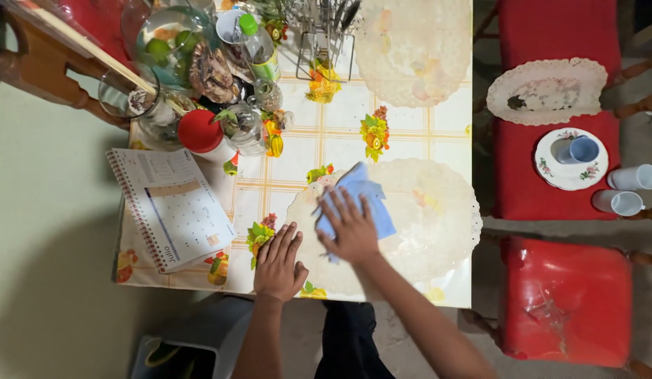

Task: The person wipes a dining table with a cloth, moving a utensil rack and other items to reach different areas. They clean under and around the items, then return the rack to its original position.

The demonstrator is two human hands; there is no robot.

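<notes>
My right hand (350,228) presses flat on a light blue cloth (361,189) lying on a round white lace placemat (431,217) near the table's front edge. My left hand (278,263) rests flat, fingers together, on the floral checked tablecloth (298,151) at the placemat's left rim, holding nothing. Both arms reach in from the bottom of the view.
A spiral calendar (171,207) lies at the front left. Jars, a red-lidded container (199,132), a bottle and a utensil rack (326,31) crowd the far left. A second placemat (413,49) lies at the back. Red chairs (564,302) at right hold a doily, saucer and cups.
</notes>
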